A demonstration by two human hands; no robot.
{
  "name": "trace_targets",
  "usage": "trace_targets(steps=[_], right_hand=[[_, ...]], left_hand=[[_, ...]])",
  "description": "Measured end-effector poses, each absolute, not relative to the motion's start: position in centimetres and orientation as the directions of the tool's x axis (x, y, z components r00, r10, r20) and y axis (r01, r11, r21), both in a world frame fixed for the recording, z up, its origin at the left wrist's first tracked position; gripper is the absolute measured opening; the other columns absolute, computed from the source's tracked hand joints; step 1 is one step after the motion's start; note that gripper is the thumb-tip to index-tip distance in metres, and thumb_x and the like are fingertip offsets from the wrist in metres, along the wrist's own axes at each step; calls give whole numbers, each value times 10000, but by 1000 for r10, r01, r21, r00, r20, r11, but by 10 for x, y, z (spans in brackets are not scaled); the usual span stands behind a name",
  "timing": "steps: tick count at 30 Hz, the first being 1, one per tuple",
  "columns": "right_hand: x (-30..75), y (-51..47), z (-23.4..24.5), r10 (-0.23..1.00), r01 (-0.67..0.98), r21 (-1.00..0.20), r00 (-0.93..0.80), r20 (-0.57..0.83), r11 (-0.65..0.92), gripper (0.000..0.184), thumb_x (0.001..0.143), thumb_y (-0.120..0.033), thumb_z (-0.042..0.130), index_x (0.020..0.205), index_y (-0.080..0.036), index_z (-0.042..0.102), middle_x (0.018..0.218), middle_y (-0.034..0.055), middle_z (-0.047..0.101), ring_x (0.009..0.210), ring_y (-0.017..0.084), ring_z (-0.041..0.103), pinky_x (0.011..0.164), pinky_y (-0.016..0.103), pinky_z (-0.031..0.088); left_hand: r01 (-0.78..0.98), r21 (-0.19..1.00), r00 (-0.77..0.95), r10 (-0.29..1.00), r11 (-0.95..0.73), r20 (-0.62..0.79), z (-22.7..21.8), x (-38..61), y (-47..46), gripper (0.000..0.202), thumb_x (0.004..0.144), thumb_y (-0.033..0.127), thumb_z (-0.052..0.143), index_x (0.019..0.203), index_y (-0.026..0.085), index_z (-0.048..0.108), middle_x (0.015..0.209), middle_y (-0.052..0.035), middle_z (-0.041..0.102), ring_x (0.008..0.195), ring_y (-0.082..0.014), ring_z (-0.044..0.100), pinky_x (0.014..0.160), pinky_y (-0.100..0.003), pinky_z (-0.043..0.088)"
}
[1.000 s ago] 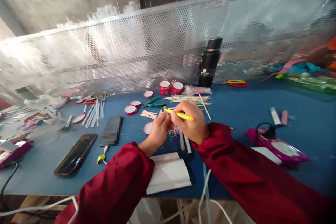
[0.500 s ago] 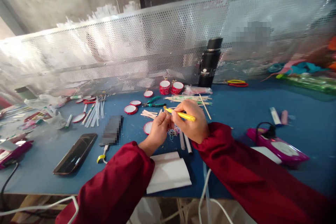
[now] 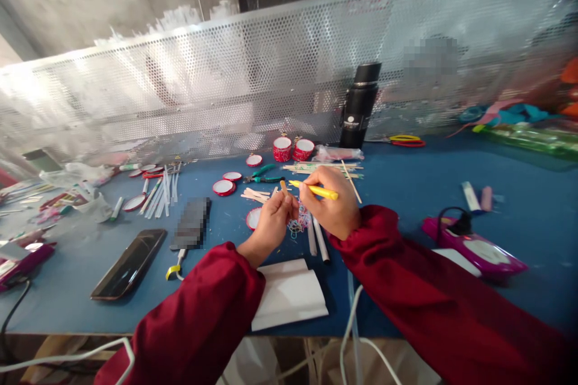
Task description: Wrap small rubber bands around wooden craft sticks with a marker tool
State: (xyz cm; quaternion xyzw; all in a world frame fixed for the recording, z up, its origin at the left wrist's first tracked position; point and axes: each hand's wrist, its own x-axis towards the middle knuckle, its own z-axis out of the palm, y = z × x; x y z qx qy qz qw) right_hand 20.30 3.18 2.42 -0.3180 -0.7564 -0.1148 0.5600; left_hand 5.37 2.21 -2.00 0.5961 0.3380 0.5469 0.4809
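Head view, centre of frame: we see the left hand (image 3: 273, 222) pinched shut on a short wooden stick (image 3: 283, 186) that pokes up above the fingertips, w/ the right hand (image 3: 329, 204) just beside it, clenched round a yellow tool (image 3: 316, 190) whose tip points left toward the stick. Both arms come up from the bottom edge in dark red sleeves (image 3: 198, 319). Directly below the two hands, btwn them and the blue table (image 3: 406, 192), we make out a small tangle of coloured loops (image 3: 298, 225); can't tell if either hand touches it. Two white sticks (image 3: 316, 239) lie just right of the loops, and a folded white sheet (image 3: 291, 295) sits at the near edge, lower centre. Left of the left hand: a red-rimmed round lid (image 3: 253, 216), more lids (image 3: 224, 187) further up-left, and green-handled pliers (image 3: 264, 175) above them. Lower left of frame holds a dark phone (image 3: 129, 263); a bundle of white rods (image 3: 163, 189) lies mid-left. Upper centre, a black flask (image 3: 359, 105) stands upright against the perforated metal screen (image 3: 226, 84), w/ two red pots (image 3: 293, 149) to its left. Right side: a purple device (image 3: 478, 249) w/ a black cable, near the right sleeve.
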Motion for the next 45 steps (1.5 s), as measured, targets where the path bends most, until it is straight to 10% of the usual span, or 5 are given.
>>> trace_targets(steps=[45], right_hand=[[199,27,26,322,578,-159,-192,927,800,179,880,-223,595,742,-264,489,673,-1,611,673,209,554,718,380,433]], left_hand=[[-129,942,158,931,-310,328,-22,53,23,484,887,649,558,731,193,516,614,21,497,545,-103,366,532,-263,292]])
